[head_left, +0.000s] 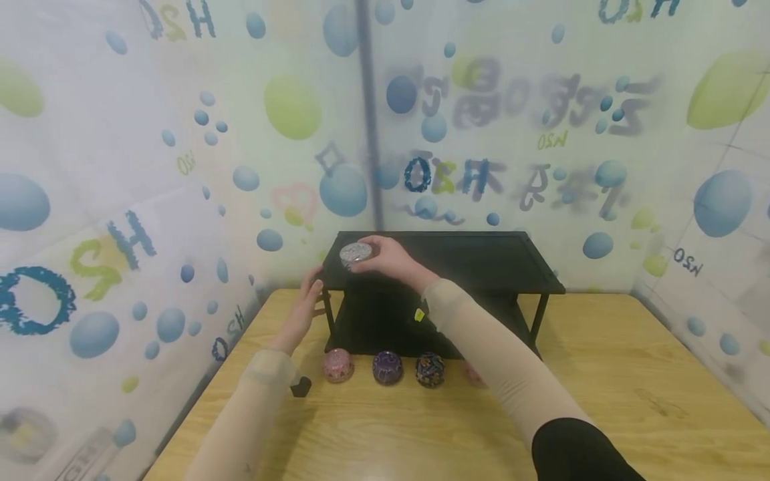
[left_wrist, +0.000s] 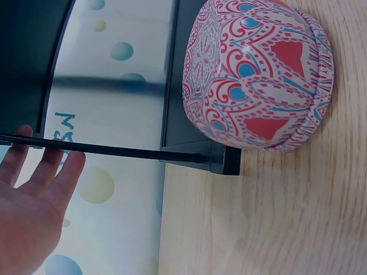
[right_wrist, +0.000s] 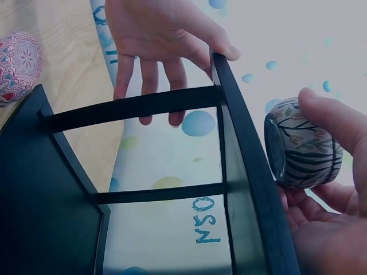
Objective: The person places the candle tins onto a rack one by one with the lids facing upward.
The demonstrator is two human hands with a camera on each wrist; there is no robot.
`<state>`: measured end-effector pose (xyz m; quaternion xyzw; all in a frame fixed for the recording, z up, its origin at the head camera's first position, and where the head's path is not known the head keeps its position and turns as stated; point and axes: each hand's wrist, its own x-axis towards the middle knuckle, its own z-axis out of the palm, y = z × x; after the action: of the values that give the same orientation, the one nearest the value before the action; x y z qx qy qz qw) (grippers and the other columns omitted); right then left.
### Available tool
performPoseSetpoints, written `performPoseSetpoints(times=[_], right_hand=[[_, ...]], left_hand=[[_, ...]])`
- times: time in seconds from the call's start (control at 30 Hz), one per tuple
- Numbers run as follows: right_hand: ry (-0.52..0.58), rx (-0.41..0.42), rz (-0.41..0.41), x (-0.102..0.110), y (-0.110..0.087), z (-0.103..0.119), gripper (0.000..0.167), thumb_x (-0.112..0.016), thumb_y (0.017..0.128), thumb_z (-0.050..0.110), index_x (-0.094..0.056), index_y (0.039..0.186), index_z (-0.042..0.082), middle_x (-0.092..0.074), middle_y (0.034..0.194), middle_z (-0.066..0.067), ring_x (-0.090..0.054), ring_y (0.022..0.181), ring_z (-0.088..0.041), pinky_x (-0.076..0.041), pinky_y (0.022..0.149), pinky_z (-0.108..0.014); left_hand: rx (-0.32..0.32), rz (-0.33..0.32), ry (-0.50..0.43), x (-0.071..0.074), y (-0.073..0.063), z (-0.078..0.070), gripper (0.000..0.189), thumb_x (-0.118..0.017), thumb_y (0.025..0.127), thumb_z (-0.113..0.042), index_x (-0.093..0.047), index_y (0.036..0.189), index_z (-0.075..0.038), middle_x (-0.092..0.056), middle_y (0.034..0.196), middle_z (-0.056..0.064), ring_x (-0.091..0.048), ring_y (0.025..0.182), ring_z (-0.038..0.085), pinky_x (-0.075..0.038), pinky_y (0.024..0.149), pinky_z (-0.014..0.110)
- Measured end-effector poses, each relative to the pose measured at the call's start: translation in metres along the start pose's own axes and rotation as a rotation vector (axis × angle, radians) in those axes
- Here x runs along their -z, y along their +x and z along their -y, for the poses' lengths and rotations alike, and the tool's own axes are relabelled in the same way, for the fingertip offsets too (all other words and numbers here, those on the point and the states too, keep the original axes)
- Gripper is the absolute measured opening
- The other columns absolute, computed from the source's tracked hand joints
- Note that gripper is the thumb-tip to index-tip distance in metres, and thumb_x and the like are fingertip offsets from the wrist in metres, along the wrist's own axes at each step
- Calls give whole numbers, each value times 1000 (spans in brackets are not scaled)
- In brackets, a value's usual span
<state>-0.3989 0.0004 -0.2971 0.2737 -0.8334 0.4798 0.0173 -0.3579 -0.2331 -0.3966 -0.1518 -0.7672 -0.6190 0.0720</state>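
A small round tin (right_wrist: pixel 301 146) with a leafy, striped pattern is held by my right hand (head_left: pixel 391 258), thumb on one side and fingers on the other. It is tilted at the left end of the top board of a black two-level shelf (head_left: pixel 475 257), close to the board's edge. My left hand (head_left: pixel 305 304) is at the shelf's left end. Its fingers (left_wrist: pixel 49 166) extend straight behind the thin leg (left_wrist: pixel 126 152), and the thumb touches the top corner. A red, white and blue patterned tin (left_wrist: pixel 258 74) sits on the table beside the leg's foot.
Along the shelf's front stand the pink tin (head_left: pixel 338 365), a purple tin (head_left: pixel 388 368) and a dark floral tin (head_left: pixel 430 370). Another pinkish tin (head_left: pixel 473 374) is partly hidden by my right forearm. Behind the wooden table (head_left: pixel 391 427) hangs a bubble-printed curtain (head_left: pixel 481 133).
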Motion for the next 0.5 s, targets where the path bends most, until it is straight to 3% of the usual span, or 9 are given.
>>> performPoseSetpoints(times=[0.23,0.5], right_hand=[[-60,18,7,-6,3,1,66,-83,75,25,-56,133,7,-61,120,-8,-57,105,-22,-48,91,-36],[-105,18,16,-12,6,1,67,-84,74,26,-56,133,7,-62,120,-7,-58,105,-21,-49,90,-35]], left_hand=[[11,8,-27,0,-1,-4,53,-30,106,-36,-16,154,-21,-12,156,21,-32,131,53,-35,100,65],[26,41,-11,-3,-14,-33,55,-29,106,-30,-12,154,-12,-9,155,27,-30,130,54,-33,102,65]])
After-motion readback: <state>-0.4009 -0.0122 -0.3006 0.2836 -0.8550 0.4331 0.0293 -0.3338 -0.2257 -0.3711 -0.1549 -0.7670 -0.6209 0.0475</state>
